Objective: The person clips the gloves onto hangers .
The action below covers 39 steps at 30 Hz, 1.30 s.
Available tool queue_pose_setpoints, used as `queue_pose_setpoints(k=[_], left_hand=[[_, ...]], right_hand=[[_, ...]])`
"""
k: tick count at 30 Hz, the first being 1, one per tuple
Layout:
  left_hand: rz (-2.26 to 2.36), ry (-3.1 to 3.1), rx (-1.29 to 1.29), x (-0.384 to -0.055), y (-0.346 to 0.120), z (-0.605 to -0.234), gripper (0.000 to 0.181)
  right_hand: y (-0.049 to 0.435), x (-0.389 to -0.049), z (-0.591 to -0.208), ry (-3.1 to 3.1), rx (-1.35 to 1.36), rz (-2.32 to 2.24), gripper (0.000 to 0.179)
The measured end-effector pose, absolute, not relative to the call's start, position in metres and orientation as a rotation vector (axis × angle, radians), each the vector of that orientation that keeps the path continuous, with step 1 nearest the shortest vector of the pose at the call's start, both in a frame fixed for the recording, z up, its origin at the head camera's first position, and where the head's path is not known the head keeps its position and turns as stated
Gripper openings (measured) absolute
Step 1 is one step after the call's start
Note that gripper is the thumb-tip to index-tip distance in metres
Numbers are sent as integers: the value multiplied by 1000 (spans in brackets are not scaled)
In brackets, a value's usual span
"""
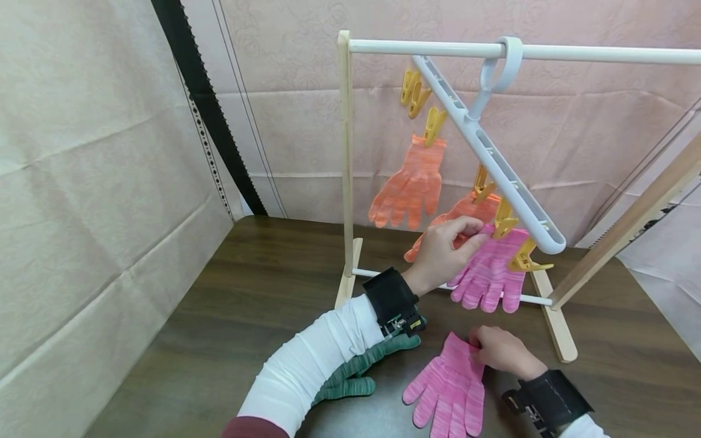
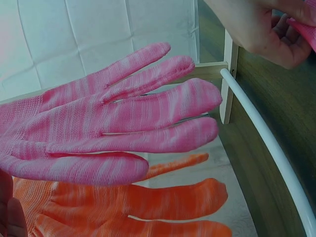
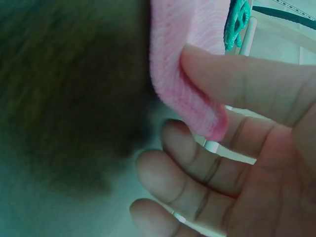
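Note:
My left hand (image 1: 446,249) pinches the cuff corner of a pink knitted glove (image 1: 495,277), which hangs fingers-down from yellow clothespins (image 1: 504,220) on the lower end of a light-blue hanger bar (image 1: 490,149). The same glove (image 2: 123,118) fills much of the left wrist view, overlapping an orange glove (image 2: 163,200). Over the table, my right hand (image 1: 506,353) pinches the cuff of a second pink glove (image 1: 451,389). In the right wrist view, the thumb presses that cuff (image 3: 192,94) against the index finger, and the other fingers are loosely bent.
Another orange glove (image 1: 413,176) hangs from a clothespin (image 1: 434,125) farther back, near spare clothespins (image 1: 414,91). The hanger hooks over a white rail (image 1: 427,47) on a wooden stand (image 1: 347,152). Green gloves (image 1: 356,371) lie on the brown table (image 1: 208,340), partly under my left forearm.

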<state>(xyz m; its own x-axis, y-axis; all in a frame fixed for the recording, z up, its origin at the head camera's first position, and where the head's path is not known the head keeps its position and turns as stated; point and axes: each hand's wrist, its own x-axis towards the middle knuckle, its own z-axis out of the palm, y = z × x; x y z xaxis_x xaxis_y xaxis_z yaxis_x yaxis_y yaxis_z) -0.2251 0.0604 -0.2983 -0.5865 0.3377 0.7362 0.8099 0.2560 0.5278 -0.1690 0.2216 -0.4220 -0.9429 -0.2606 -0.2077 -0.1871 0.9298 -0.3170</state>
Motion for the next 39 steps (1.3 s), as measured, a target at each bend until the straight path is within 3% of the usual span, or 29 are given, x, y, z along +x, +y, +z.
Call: queue_pose_setpoints(k=[12, 39], left_hand=[[-1246, -2030, -1034, -224, 60, -298, 16], [-1229, -2009, -1142, -218, 64, -293, 20]], right_hand=[[234, -174, -428, 2819, -731, -682, 9], [241, -168, -412, 2810, -796, -1000, 7]])
